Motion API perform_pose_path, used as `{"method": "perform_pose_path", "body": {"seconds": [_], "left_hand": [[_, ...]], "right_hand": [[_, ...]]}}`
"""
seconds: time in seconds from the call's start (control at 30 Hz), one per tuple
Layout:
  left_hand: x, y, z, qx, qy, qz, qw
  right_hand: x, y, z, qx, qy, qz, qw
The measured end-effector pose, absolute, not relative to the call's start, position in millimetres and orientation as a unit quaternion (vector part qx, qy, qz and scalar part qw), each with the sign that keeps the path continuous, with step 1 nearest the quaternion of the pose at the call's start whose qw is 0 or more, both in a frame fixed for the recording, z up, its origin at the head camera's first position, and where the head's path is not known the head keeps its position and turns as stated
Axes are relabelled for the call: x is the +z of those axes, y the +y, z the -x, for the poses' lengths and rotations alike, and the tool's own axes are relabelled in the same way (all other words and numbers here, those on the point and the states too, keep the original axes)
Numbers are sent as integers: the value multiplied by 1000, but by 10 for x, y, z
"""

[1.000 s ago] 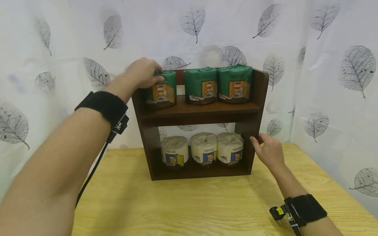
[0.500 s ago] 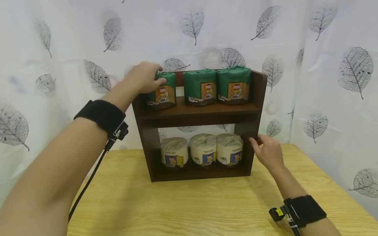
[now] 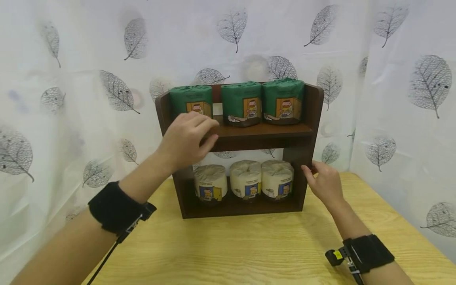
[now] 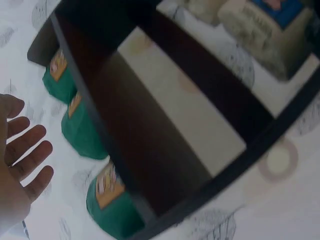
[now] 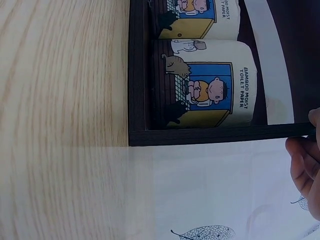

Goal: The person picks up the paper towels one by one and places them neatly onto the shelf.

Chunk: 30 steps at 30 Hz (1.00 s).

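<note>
A dark brown two-tier wooden shelf (image 3: 263, 138) stands in the middle of the head view. My right hand (image 3: 324, 185) pinches the front edge of its right side panel, thumb inside and fingers outside, as the right wrist view shows. My left hand (image 3: 187, 138) hovers in front of the upper board, fingers loosely bent and holding nothing. Behind it, a green-wrapped toilet paper roll (image 3: 190, 95) on the top tier is partly covered. Two more green rolls, a middle one (image 3: 236, 97) and a right one (image 3: 283, 90), stand to its right.
Along the lower tier stand three cream-wrapped toilet paper rolls: left (image 3: 211, 176), middle (image 3: 245, 178) and right (image 3: 278, 176). A light wood-grain table (image 3: 235, 245) carries the shelf. White leaf-print curtains (image 3: 185, 35) hang behind and at the sides.
My left hand has let go of the top-left green roll and come down and toward me. The right hand keeps its hold on the side panel; the rolls look unmoved.
</note>
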<state>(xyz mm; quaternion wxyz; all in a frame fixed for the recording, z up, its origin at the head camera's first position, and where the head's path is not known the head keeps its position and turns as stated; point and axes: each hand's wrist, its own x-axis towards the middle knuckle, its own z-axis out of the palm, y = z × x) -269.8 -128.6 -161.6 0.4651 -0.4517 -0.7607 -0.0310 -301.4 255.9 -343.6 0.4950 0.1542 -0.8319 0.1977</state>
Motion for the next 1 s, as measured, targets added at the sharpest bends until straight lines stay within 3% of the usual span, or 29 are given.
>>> {"method": "perform_pose_path", "body": {"seconds": [0.23,0.43,0.77,1.0], "left_hand": [[-2296,-967,2798,13,-768,510,386],[-2737,-777,3037,21,-818,491,299],[-2998,-442,3417,10,-883,447,147],[-3080,-302,3490,26,-900,417,121]], "right_hand": [[-3504,2585,3025,203,-835,-149,489],[-3504,2582,3002,196,-839,-151,486],[-3465,2570,3019,199,-834,-152,491],[-3429,2577,3033,200,-832,-154,494]]}}
